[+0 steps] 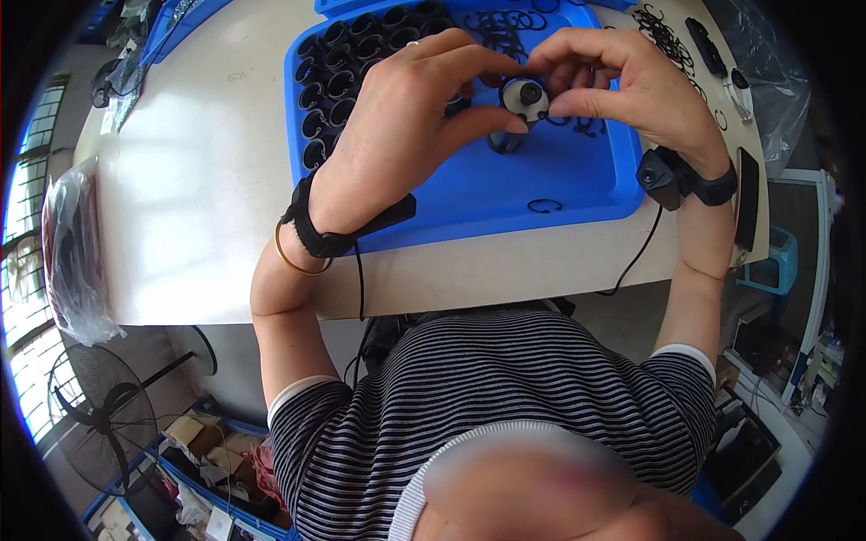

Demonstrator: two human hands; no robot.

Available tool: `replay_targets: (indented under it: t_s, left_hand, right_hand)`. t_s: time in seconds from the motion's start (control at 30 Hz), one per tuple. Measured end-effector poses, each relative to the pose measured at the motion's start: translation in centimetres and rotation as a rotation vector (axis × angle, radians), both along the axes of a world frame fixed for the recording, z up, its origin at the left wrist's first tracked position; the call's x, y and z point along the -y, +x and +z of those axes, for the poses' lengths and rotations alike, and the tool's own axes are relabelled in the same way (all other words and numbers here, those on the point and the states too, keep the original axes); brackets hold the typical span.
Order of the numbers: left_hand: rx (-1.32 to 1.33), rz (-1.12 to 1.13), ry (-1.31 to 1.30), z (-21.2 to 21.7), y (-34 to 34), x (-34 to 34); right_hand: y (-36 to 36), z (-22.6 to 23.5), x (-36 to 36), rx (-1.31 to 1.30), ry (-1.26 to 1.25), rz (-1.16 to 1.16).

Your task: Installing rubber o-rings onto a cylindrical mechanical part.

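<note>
A black cylindrical part (534, 93) with a pale round top and a dark central knob stands over the blue tray (451, 206). My left hand (406, 113) reaches around its left side, thumb at the near rim and index finger at the far rim. From the right, my right hand (631, 90) is closed at the same rim, thumb tip against it and fingers curled. Whether a small ring is pinched between my fingertips is too fine to tell. One loose black C-shaped ring (545, 206) lies near the tray's front edge.
Black cups (341, 84) stand in rows at the tray's left. Loose black rings (505, 32) are spread at its back, and more rings (663, 41) lie on the table right of it. Cables (642, 248) hang from my wrist straps. A fan (104, 406) stands at lower left.
</note>
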State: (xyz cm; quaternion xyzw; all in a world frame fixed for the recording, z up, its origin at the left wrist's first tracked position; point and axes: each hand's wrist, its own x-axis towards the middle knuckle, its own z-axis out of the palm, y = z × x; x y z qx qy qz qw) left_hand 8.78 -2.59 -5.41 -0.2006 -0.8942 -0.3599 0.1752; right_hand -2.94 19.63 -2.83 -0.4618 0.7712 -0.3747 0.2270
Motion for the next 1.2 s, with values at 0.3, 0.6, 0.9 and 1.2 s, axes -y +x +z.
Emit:
replay_targets:
  t_s: [0.3,0.6,0.9,1.2]
  left_hand:
    - [0.025,-0.005,0.001,-0.2,0.0,-0.1]
    - [0.023,-0.014,-0.039,-0.4,-0.1,0.0]
    - [0.097,-0.017,-0.035,2.7,0.4,0.4]
    - [0.340,0.056,0.092,5.2,0.6,0.5]
  right_hand:
    - [-0.3,-0.2,-0.2,-0.042,0.045,0.019]
    - [-0.1,0.0,-0.2,-0.013,0.042,-0.010]
    - [-2.0,1.3,-0.6,0.074,0.016,-0.133]
    - [-3.5,-2.3,0.5,-0.423,0.446,0.052]
